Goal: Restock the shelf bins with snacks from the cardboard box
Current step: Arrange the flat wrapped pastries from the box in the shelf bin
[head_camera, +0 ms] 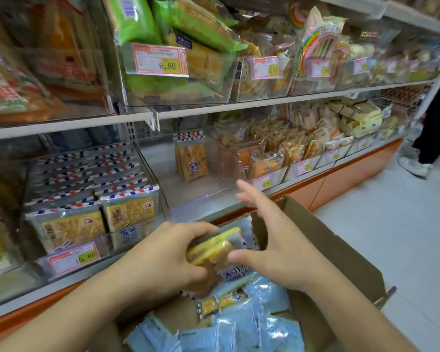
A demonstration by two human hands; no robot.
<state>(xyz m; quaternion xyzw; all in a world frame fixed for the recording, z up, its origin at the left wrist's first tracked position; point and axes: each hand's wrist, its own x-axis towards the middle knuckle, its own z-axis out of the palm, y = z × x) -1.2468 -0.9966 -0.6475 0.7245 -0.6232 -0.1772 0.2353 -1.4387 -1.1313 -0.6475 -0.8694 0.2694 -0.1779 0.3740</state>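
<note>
My left hand [168,252] grips a small stack of yellow cake packs [214,250] above the open cardboard box [335,252]. My right hand [272,240] is beside the stack with straight fingers spread, its thumb touching the packs. More blue-wrapped snack packs [252,326] lie loose in the box. Right behind the box, the clear shelf bin [188,189] holds only a few upright packs [191,161] at its back. The bin to its left [92,199] is full of the same striped-edge packs.
Upper shelf bins [178,59] hold green and yellow bagged snacks with price tags. Bins to the right [290,153] hold other wrapped cakes. A person's leg and shoe [417,163] stand in the aisle at far right. White floor tiles [391,237] lie beside the box.
</note>
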